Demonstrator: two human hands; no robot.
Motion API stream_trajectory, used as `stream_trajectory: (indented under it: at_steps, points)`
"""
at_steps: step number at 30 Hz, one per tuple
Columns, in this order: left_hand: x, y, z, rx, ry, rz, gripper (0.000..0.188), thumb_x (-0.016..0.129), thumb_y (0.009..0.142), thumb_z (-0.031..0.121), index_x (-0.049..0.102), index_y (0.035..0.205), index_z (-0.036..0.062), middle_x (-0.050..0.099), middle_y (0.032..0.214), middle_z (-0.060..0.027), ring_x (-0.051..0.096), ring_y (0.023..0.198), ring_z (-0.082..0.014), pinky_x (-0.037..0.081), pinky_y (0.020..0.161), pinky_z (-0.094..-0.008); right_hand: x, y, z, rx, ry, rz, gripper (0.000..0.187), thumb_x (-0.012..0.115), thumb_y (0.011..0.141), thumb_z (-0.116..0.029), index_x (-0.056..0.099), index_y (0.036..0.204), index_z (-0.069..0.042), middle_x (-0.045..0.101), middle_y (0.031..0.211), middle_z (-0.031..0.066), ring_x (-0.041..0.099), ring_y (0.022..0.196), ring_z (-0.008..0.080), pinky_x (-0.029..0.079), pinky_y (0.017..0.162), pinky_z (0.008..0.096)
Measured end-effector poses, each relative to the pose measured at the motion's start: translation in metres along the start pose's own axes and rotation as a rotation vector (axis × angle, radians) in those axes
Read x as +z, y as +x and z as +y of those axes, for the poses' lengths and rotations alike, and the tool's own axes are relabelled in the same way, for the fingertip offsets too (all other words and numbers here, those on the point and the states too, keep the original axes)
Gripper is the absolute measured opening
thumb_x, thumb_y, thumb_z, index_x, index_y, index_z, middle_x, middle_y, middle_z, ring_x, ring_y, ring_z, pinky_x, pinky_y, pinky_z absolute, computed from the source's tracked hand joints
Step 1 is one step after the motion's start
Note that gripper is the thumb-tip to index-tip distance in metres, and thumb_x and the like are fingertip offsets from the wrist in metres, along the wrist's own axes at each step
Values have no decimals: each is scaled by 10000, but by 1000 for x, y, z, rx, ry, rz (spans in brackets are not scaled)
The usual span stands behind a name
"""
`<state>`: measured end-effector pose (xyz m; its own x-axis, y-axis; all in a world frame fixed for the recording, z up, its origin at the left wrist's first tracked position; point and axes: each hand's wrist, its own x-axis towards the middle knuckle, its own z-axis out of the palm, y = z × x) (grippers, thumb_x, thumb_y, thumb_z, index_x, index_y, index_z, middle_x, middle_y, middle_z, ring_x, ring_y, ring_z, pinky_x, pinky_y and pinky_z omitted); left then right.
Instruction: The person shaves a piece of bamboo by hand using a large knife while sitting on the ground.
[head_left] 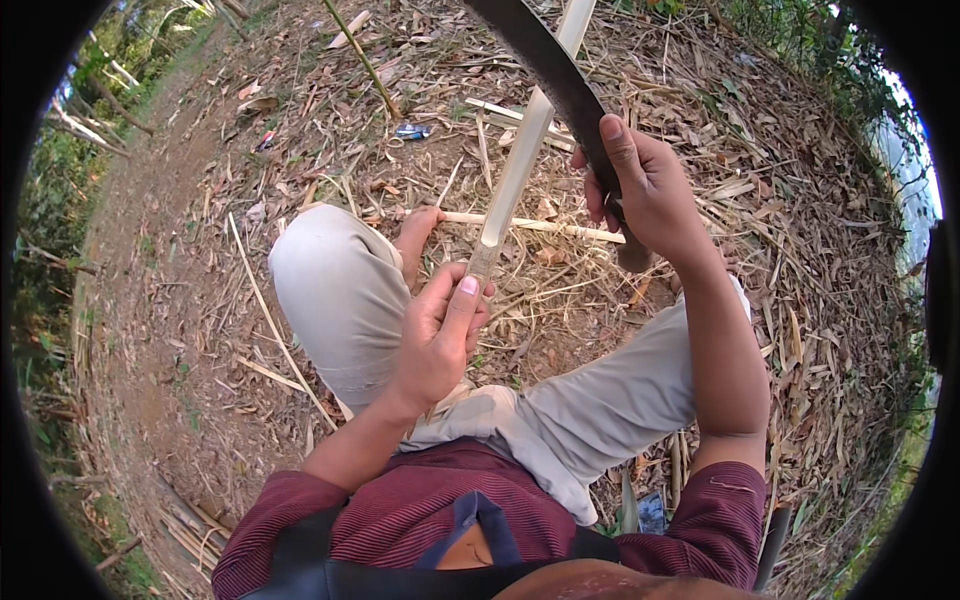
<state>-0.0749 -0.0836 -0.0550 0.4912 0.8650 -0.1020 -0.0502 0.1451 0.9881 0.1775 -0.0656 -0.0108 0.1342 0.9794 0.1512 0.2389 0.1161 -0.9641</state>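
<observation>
My left hand (438,325) pinches the near end of a long, pale split bamboo strip (520,170), thumb on top. The strip slants up and away to the right, past the upper edge of the view. In my right hand (655,190) is a machete (545,62) with a dark curved blade; its handle end (635,255) shows below the fist. The thumb lies along the base of the blade. The blade crosses over the far part of the strip; whether they touch I cannot tell.
Between my bent legs, pale shavings (545,290) cover the ground. A thin bamboo stick (560,227) lies crosswise beside my bare foot (415,238). Further off are cut strips (530,125), a blue wrapper (412,131) and a thin upright stem (365,60). Dry leaves surround me.
</observation>
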Motion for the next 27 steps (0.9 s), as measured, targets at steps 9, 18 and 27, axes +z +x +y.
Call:
stream_trajectory:
  at_steps: [9,18,27]
  points:
    - [4,-24,-36,6,-38,-42,228,416,1062,254,502,1014,48,389,672,49,256,487,2,202,427,-182,-3,2,6,-84,-80,116,468,463,1036,-448,668,910,-47,585,540,0,487,429,59,389,422,234]
    - [22,29,-8,181,-120,32,216,437,1057,253,514,1026,54,437,683,28,315,469,-6,269,401,-163,23,-5,3,-75,-37,212,327,723,913,-343,687,925,-18,537,570,-57,466,475,26,353,424,225]
    - [18,87,28,547,-315,125,226,530,1032,272,537,1128,68,564,854,-25,546,683,-92,451,586,-209,66,-30,10,56,102,102,292,816,824,-198,623,939,-12,649,728,-6,592,639,49,453,557,200]
